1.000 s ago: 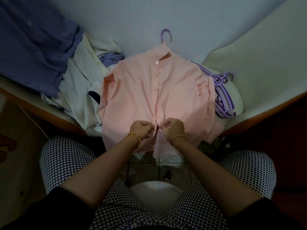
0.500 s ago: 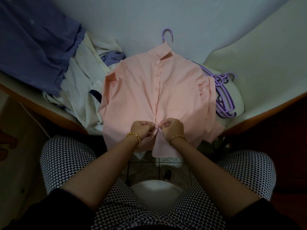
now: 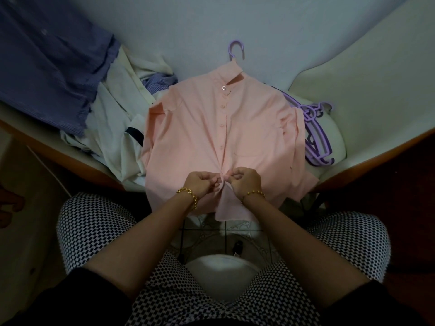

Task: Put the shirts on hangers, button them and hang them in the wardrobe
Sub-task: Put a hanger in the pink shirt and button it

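- While the shirt (image 3: 211, 128) lies front-up at frame centre, collar toward the top, its hem hangs off the near edge of the surface (image 3: 188, 27).
- Hanger (image 3: 236, 49) is already inside; only the purple hook shows above the collar.
- Left hand (image 3: 200, 184): fingers curled, pinching the left front edge low on the shirt.
- Right hand (image 3: 246, 182): same pinch on the right front edge. The knuckles of the two hands nearly meet over the placket.
- The button and hole under the fingertips are hidden, so I cannot tell if the button is through.
- Buttons (image 3: 221, 124) above the grip look closed.
- Key relation: the placket's long axis runs top to bottom of the frame, pointing at the person.
- The front flaps splay apart just below the hands. Judgement: any remaining fastening lies lower in the frame, toward the hem. Both hands are equally near.
- Spare hangers (image 3: 317, 137) lie at right, just beside the sleeve.
- Pile (image 3: 113, 128) of other shirts lies at left, touching the other sleeve.
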